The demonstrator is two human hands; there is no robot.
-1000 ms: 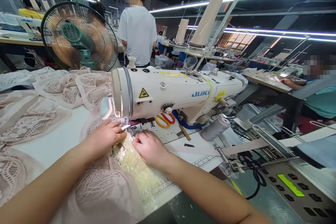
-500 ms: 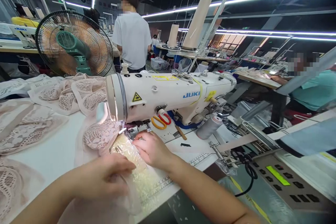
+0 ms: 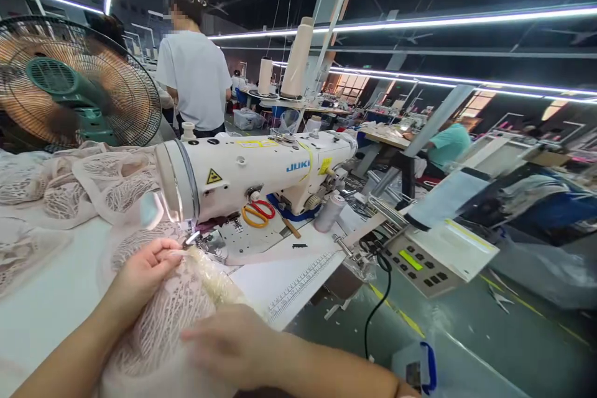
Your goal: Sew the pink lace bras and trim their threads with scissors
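Observation:
My left hand (image 3: 144,270) pinches the edge of a pale pink lace garment (image 3: 170,305) just in front of the needle area of a white sewing machine (image 3: 224,177). The lace hangs toward me over the table edge, and part of it lies under the machine head. A crinkled, yellowish, shiny strip (image 3: 212,277) runs along the garment's right side. My right hand (image 3: 237,342) is over the lower part of the lace, smeared by motion, so its grip does not show.
More lace pieces (image 3: 65,189) are heaped on the left, below a large fan (image 3: 69,84). Scissors (image 3: 256,212), a grey thread cone (image 3: 330,212) and a printed ruler (image 3: 303,286) are right of the needle. A control box (image 3: 420,264) stands further right. A person in white (image 3: 193,78) stands behind.
My left hand has moved up to the needle area and pinches the lace. My right hand has left the needle area and come down toward me. The view has swung right.

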